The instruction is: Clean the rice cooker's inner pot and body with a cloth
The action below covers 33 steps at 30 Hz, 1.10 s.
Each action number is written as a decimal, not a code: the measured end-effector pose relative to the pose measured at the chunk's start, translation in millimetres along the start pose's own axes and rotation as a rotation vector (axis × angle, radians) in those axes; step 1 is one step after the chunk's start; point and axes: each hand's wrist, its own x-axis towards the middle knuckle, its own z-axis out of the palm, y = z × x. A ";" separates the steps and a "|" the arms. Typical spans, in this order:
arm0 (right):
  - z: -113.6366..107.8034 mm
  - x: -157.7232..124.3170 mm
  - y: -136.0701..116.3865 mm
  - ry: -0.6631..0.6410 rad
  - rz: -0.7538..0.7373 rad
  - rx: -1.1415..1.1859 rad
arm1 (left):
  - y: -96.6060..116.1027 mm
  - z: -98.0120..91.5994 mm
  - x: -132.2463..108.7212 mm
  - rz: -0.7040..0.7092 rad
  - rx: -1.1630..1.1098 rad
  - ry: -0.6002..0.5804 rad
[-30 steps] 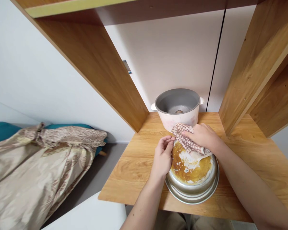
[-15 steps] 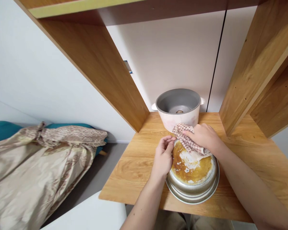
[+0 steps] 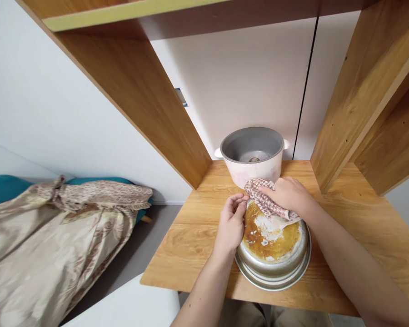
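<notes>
An upturned metal pot (image 3: pixel 274 254) lies on the wooden desk (image 3: pixel 197 231), its base stained brown and white. My left hand (image 3: pixel 231 225) grips the pot's left edge with curled fingers. My right hand (image 3: pixel 289 196) presses a brown-and-white patterned cloth (image 3: pixel 264 199) onto the far part of the stained base, its fingers closed over the cloth.
A white cooker body with a grey inside (image 3: pixel 252 154) stands just behind the pot against the wall. Slanted wooden shelf panels (image 3: pixel 146 100) rise on both sides. To the left, lower down, lies a bed with a beige patterned cover (image 3: pixel 51 236).
</notes>
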 end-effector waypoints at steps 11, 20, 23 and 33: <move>-4.3 -1.3 1.4 -0.095 -0.038 0.057 | -0.9 -1.5 0.9 0.008 0.008 -0.011; 2.2 -0.5 -1.7 -0.006 0.042 -0.001 | 0.2 -0.6 0.5 0.000 0.011 0.006; -0.3 1.5 3.0 -0.092 0.003 0.080 | -0.1 -0.9 0.8 0.006 0.016 0.002; -1.9 1.1 2.9 -0.036 0.013 0.030 | -1.0 -1.1 0.8 -0.002 0.004 0.001</move>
